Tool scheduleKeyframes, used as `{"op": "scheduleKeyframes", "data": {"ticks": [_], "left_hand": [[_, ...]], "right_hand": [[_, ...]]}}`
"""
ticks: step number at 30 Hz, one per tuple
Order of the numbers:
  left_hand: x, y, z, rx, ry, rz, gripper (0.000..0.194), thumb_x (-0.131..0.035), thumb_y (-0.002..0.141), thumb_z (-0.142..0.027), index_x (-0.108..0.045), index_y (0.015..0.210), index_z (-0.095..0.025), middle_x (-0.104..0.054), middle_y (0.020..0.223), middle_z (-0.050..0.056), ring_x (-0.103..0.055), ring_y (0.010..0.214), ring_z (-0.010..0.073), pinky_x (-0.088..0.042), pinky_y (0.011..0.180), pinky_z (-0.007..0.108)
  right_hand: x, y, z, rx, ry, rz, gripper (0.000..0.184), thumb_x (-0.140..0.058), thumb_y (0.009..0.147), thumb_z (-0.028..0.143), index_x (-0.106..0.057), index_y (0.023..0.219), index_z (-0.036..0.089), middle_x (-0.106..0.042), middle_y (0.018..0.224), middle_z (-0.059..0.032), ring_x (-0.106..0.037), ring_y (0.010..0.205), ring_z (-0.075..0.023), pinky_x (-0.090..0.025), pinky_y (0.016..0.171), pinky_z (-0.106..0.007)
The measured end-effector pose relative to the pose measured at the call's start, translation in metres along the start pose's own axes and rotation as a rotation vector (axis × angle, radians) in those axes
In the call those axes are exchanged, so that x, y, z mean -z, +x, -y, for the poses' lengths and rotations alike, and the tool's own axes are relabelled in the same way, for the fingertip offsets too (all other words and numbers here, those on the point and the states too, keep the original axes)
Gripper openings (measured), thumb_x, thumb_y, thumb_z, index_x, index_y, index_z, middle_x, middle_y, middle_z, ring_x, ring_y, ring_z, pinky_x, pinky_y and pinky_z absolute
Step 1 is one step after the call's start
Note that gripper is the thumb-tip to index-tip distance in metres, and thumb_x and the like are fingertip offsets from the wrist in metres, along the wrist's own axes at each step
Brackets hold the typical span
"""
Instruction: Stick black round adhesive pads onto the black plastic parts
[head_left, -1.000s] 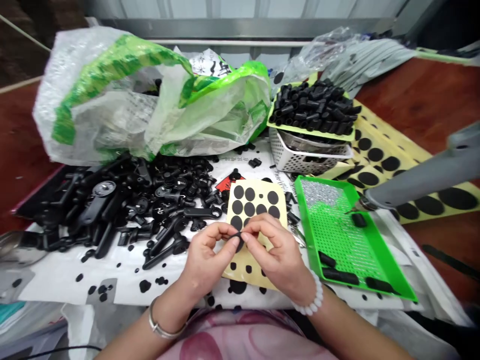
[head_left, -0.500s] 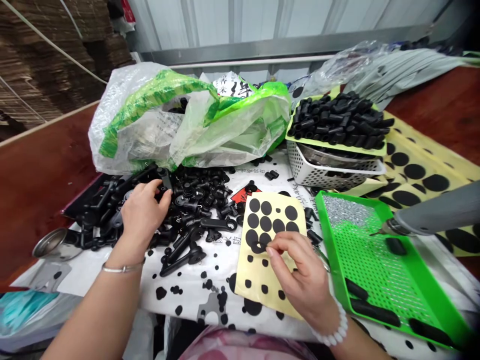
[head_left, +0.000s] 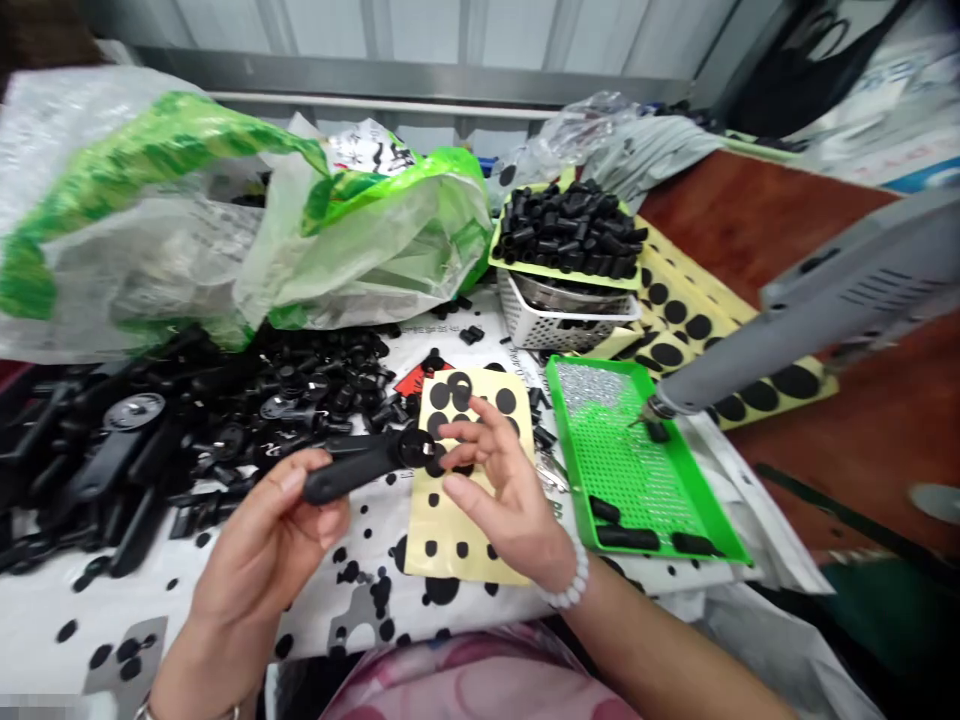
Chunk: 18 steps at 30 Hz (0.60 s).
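Red-brown tabletop (head_left: 750,210) shows at the far right, with white sheeting (head_left: 300,610) dotted with small black discs across the work area. We record the left hand (head_left: 266,560) with its fingers (head_left: 300,480) curled closed around the shank of a black plastic lever (head_left: 352,467). The lever is held above the sheeting, its round head at the edge of a yellow backing sheet (head_left: 480,560) bearing black adhesive discs. We record the right hand (head_left: 499,495) over that sheet, fingers spread wide and holding nothing, just beside the lever's head. Behind the lever lies a heap of similar black parts (head_left: 315,375), below a green-trimmed plastic bag (head_left: 225,220). To the right, a green perforated tray (head_left: 577,440) holds black rubber tubes (head_left: 626,538), and the metal tip of a grey power tool (head_left: 750,340) sits over it.
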<state>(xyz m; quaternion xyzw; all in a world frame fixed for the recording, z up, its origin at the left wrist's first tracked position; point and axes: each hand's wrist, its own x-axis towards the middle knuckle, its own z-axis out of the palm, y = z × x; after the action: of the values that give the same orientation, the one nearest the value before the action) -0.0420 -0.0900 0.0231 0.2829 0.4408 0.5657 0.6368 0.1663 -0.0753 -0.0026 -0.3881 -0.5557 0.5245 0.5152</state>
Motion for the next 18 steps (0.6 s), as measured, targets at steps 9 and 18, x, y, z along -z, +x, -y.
{"op": "scheduleKeyframes", "data": {"ticks": [9,18], "left_hand": [[-0.017,-0.018,0.031,0.251,0.042,0.359,0.049,-0.067,0.076,-0.046,-0.064,0.117,-0.018,-0.071,0.085,0.010,-0.064,0.069,0.0202,-0.049,0.065,0.030],[-0.022,-0.009,0.051,0.180,0.239,0.368,0.051,-0.063,0.085,-0.026,-0.047,0.133,-0.023,-0.069,0.079,0.003,-0.059,0.058,0.0115,-0.045,0.056,0.022]], "right_hand": [[0.013,-0.009,0.006,0.111,-0.084,0.095,0.057,-0.057,0.081,0.016,-0.034,0.133,0.024,-0.063,0.105,-0.0071,-0.060,0.088,-0.0162,-0.052,0.076,-0.033],[0.019,-0.010,0.014,0.214,-0.140,-0.071,0.030,-0.065,0.078,0.019,-0.060,0.107,0.022,-0.061,0.092,-0.0031,-0.059,0.077,-0.0132,-0.053,0.072,-0.029]]}}
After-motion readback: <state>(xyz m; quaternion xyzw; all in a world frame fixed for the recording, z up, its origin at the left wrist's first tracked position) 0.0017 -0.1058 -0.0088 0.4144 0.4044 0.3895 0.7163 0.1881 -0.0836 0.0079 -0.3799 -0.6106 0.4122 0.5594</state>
